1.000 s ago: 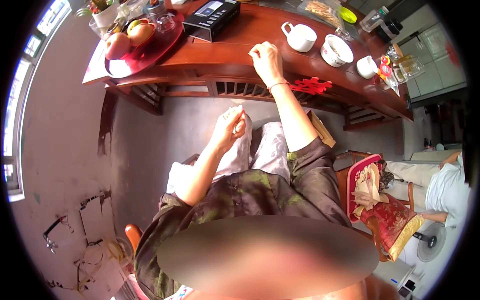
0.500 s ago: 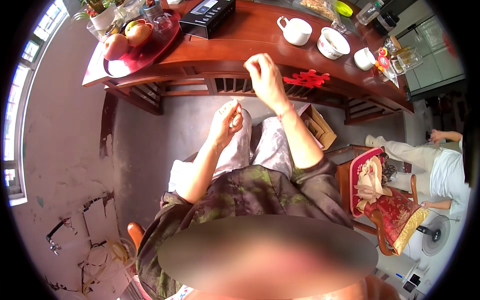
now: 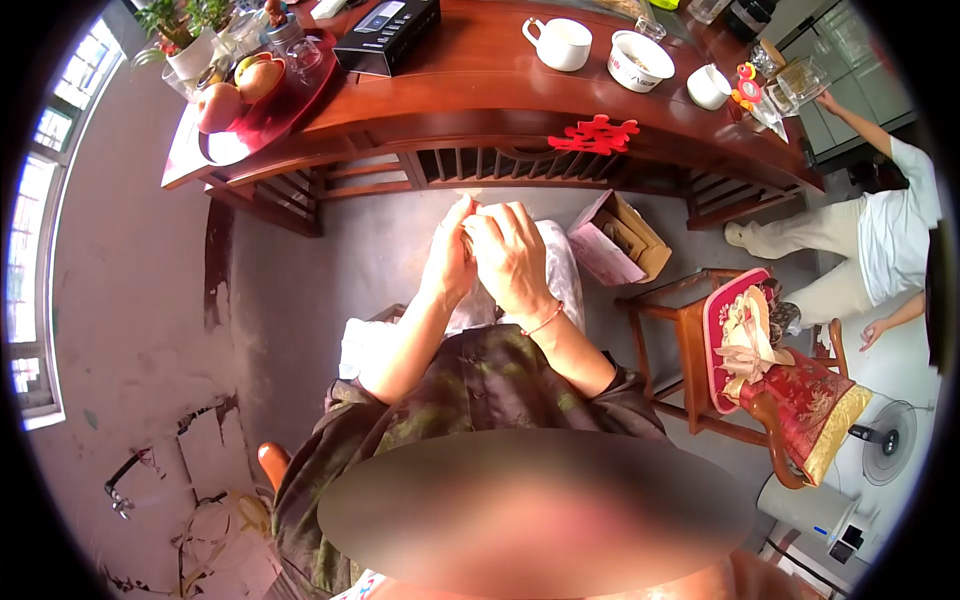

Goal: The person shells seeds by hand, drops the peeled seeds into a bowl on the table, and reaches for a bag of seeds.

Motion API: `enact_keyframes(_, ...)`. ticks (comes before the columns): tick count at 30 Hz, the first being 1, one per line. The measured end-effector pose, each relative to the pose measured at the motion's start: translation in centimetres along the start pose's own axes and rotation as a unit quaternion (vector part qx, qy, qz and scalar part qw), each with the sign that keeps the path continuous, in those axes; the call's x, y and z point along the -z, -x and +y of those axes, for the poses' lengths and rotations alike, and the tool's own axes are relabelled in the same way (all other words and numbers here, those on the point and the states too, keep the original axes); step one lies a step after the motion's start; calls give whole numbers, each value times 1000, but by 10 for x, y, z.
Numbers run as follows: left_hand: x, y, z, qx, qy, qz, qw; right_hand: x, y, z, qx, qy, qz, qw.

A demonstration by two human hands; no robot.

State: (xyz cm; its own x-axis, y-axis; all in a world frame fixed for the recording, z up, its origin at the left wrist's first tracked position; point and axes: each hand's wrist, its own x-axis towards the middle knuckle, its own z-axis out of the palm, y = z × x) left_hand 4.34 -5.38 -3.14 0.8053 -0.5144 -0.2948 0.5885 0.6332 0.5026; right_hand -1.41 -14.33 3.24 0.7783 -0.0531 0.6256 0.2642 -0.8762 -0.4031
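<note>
My left hand and my right hand are together above my lap, in front of the wooden table. The fingers of my left hand are curled round something small that I cannot make out. My right fingers are bent over it from the other side, touching the left hand and hiding most of what lies between them. Grey-white patterned trousers show just beneath.
Ahead stands the wooden table with a white mug, a printed bowl, a black box and a red fruit tray. A cardboard box is on the floor. At right are a chair and a person.
My right hand has come down from near the table edge to meet my left hand. The view has shifted slightly. The person at right has raised an arm toward the table.
</note>
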Motion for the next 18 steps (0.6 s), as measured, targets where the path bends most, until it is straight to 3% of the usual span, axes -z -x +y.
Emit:
enact_keyframes(2, 10, -2, -2, 24, 36, -60, 997, 6, 1, -5, 33, 24, 7, 999)
enact_keyframes(6, 0, 7, 0, 32, 114, 4, 993, 7, 7, -15, 39, 28, 17, 999)
enact_keyframes(7, 4, 6, 0, 33, 126, -39, 991, 10, 8, -18, 31, 27, 4, 999)
enact_keyframes(18, -4, 27, -2, 24, 125, -84, 988, 23, 19, -32, 41, -6, 48, 998)
